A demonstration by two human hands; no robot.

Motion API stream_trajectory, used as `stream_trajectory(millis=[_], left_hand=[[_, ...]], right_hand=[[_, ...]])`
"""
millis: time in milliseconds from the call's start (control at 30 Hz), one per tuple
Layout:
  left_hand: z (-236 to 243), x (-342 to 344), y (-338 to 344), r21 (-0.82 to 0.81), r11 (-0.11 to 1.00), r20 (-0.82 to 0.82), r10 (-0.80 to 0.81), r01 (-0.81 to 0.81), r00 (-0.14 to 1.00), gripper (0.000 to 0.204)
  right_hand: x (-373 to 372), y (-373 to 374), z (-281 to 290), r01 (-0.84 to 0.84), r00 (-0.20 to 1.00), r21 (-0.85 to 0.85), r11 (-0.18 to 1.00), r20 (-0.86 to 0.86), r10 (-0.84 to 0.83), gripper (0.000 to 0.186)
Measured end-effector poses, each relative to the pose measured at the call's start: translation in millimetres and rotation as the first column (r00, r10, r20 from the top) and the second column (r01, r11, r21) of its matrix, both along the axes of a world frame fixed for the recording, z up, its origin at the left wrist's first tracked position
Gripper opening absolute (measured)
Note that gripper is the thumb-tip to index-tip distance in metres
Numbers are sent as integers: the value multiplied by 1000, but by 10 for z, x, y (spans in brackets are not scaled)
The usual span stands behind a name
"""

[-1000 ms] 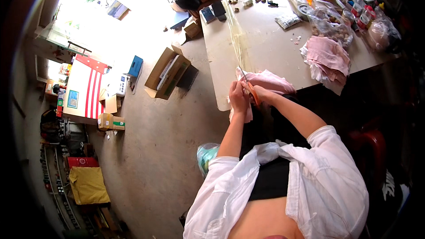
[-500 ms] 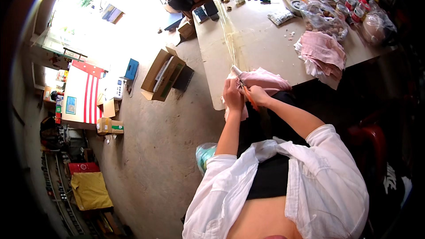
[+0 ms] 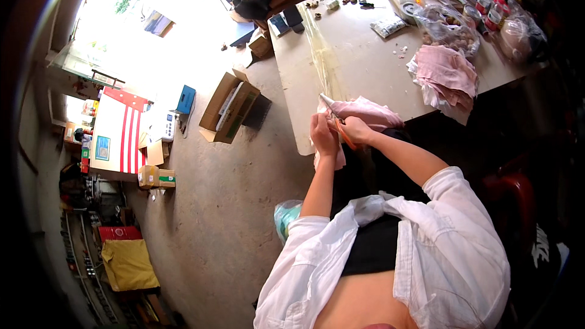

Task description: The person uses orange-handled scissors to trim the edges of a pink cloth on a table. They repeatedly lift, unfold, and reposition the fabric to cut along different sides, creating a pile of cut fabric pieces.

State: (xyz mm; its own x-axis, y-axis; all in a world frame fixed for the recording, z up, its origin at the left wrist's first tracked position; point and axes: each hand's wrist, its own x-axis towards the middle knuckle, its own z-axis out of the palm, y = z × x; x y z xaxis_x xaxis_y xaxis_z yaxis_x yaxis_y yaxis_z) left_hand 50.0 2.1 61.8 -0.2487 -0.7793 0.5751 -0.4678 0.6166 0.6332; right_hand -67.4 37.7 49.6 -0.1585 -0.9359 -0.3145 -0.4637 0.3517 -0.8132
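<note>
At the table's near edge my right hand [image 3: 358,130] is closed round the orange handles of a pair of scissors [image 3: 347,136], whose metal blades point up and to the left. A piece of pale pink cloth [image 3: 369,111] lies bunched at the edge, beside and behind the blades. My left hand [image 3: 324,134] pinches a part of this cloth just left of the scissors, and a fold hangs below the hand. Whether the blades are parted is too small to tell. To the right, a stack of pink and white cloth [image 3: 446,73] rests on the table.
On the pale table [image 3: 353,55] are a clear plastic bag of brown round things [image 3: 448,27], a silvery packet [image 3: 388,26], a phone [image 3: 292,17] and bottles [image 3: 495,15]. An open cardboard box [image 3: 228,106] stands left. A person's feet [image 3: 253,7] show beyond the table.
The whole view has shifted slightly, with the room a little lower and to the right. Both hands keep their holds on the cloth and scissors.
</note>
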Motion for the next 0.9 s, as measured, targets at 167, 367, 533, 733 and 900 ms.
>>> stream_trajectory(millis=[167,367,533,733,900], left_hand=[[73,-47,50,-8,998,43,64,-63,997,15],[59,0,2,-8,1000,54,-1,2,999,19],[-54,111,-29,0,1000,24,14,-14,1000,13],[-6,19,-23,-34,999,0,5,-5,1000,12],[41,-53,11,-24,999,9,46,-46,999,16]], right_hand=[[139,136,115,117,987,-47,992,-109,-122,71],[99,103,74,71,997,15,997,-14,-71,79],[41,-22,501,-126,963,245,961,263,60,90],[-15,-45,160,-26,998,177,984,66,14,84],[20,-3,-107,101,989,-153,983,118,-83,70]])
